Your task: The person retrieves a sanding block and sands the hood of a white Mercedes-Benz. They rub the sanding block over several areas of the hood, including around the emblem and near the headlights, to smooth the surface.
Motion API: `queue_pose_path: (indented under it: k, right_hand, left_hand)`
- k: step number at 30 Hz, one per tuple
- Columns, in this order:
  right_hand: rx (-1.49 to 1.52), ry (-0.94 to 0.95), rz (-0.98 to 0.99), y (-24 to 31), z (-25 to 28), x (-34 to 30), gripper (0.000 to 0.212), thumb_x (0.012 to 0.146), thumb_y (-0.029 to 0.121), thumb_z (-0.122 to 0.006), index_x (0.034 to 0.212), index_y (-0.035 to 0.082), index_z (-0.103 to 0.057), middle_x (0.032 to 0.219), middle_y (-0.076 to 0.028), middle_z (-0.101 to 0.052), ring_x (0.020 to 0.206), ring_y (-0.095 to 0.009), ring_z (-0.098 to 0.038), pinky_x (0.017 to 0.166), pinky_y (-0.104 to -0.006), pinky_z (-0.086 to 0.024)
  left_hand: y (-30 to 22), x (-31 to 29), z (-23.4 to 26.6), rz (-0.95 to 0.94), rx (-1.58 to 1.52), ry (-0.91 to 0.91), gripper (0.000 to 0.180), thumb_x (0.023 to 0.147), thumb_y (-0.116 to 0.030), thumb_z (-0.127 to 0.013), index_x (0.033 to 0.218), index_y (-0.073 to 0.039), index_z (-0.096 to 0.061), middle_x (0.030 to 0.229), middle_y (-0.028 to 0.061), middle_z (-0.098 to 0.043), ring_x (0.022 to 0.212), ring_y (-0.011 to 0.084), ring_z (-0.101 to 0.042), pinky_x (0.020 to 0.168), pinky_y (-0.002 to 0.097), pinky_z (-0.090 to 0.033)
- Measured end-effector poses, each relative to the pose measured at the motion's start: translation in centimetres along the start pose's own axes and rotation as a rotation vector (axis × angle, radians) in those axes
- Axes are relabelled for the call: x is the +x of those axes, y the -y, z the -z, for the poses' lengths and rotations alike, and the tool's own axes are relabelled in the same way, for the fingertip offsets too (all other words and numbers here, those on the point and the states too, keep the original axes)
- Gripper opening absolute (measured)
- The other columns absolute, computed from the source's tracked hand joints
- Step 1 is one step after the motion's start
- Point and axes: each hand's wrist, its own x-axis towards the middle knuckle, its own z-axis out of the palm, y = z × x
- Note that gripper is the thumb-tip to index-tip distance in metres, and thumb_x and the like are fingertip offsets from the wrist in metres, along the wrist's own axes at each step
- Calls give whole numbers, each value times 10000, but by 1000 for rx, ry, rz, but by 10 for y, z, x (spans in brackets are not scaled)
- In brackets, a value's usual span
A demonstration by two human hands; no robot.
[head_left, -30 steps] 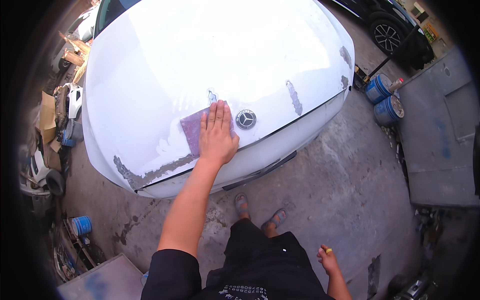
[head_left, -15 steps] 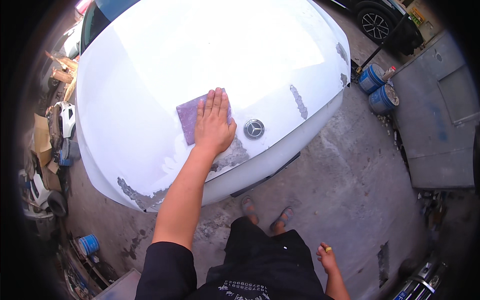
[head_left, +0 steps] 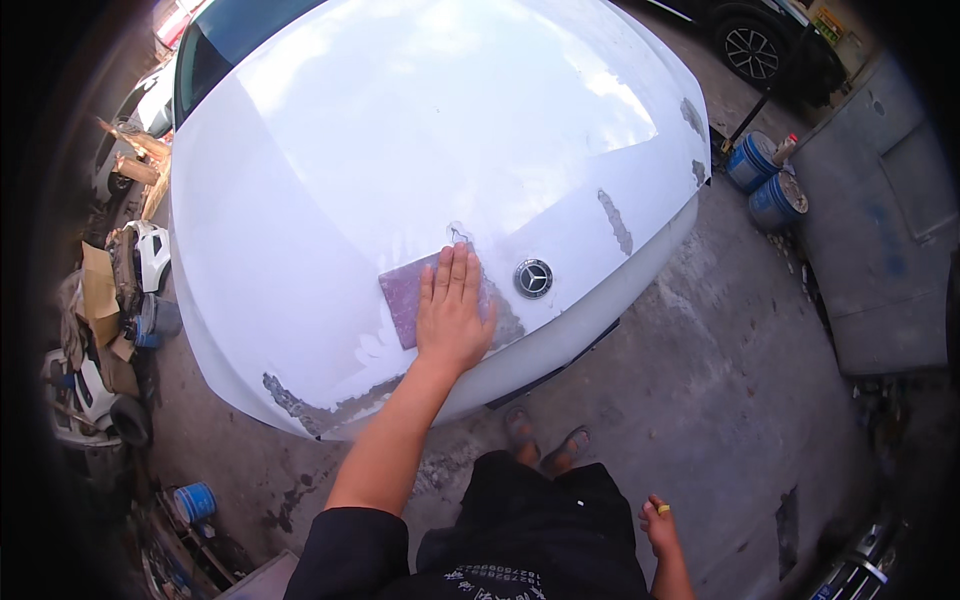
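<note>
My left hand [head_left: 456,318] lies flat on a square sheet of purple sandpaper [head_left: 402,300], fingers stretched out, pressing it to the white hood [head_left: 330,190] of a car. Part of the sheet is hidden under the palm. Just beyond the fingertips is a small ringed mark [head_left: 457,233] in the paint. Grey bare patches show beside the hand and along the hood's front edge. A round emblem [head_left: 533,278] sits to the hand's right. Down at my right side hangs my right hand [head_left: 657,525], its fingers curled in, with a yellow band on one finger.
Two blue buckets [head_left: 777,200] stand at the right, by a grey metal panel [head_left: 885,250]. Cardboard [head_left: 98,290] and car parts are piled at the left. Another blue bucket [head_left: 194,502] sits lower left. A dark car's wheel [head_left: 750,53] shows at far right.
My left hand and the sandpaper have slid toward me over the hood, uncovering the ringed mark. The view has shifted slightly. My right hand still hangs at my side.
</note>
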Motion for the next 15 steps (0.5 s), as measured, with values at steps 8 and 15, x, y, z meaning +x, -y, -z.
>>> queue_pose_path:
  k: [8,15]
  right_hand:
    - [-1,32,-2,6,0,7,557,969,331,-569,1430,55,-423,1208,-71,-579,1002,-190,-596,804,-368,-508]
    - [35,4,14,-2,15,15,553,967,329,-572,1431,65,-427,1198,-67,-585,994,-187,-598,797,-369,-508]
  left_hand:
    - [31,76,21,50,40,-4,722,955,-376,-465,1540,-30,-222,1619,144,-178,1511,277,-121,1213,464,-86]
    - [18,28,14,31,50,63,742,943,-385,-481,1542,-35,-218,1624,141,-165,1515,272,-103,1214,465,-70]
